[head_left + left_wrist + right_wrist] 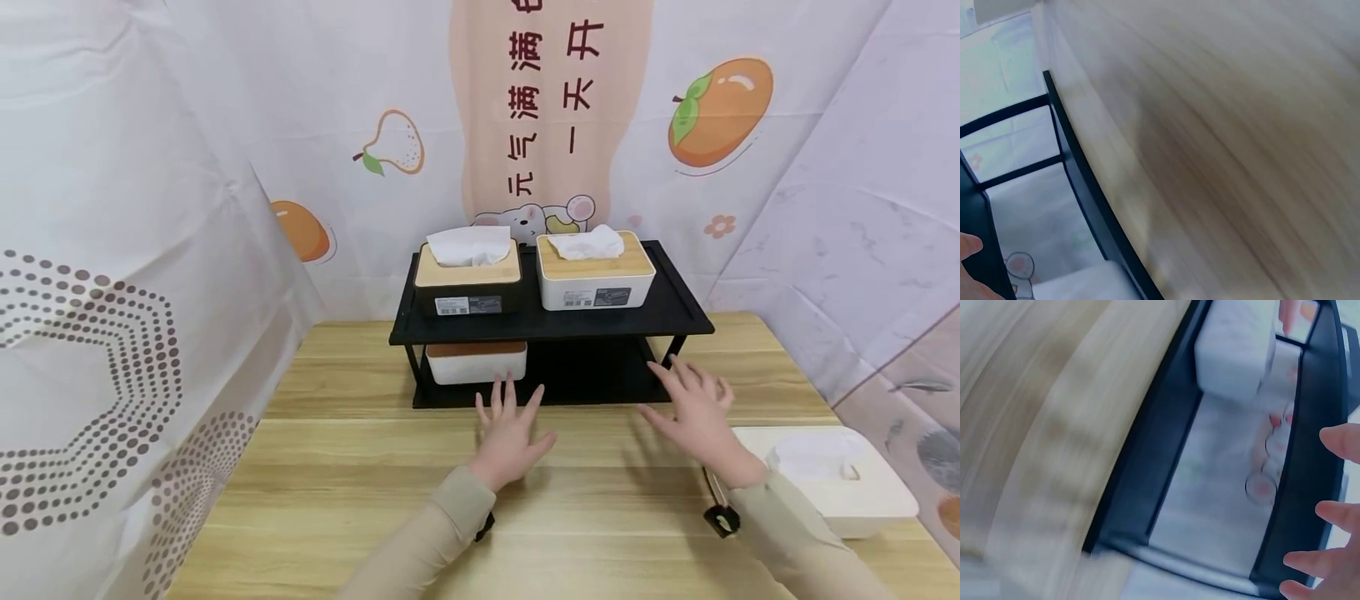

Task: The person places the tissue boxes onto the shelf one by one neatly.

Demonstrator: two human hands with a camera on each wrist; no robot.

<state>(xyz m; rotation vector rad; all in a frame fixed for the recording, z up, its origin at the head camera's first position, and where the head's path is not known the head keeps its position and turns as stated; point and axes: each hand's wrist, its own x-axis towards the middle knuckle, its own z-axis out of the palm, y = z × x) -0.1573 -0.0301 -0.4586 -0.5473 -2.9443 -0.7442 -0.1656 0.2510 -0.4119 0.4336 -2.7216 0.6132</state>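
Observation:
My left hand [508, 446] is spread over the table in front of a black two-tier rack [555, 327], its fingertips close to the lower shelf. My right hand [701, 421], fingers apart, hovers by the rack's front right corner. Neither holds anything. On the top shelf stand a black tissue box [468, 287] and a white tissue box [596, 283], both wood-lidded with tissue sticking out. A white box with a brown lid [476, 367] sits on the lower shelf's left side. In the right wrist view, several fingers [1319, 562] overlap the rack's edge.
To the right, partly behind my right forearm, a cream tissue box [873, 492] stands on the wooden table [315, 467]. A small black-ended strap [722, 518] shows beside the right sleeve. Printed cloth [360, 75] hangs behind the rack and along both sides.

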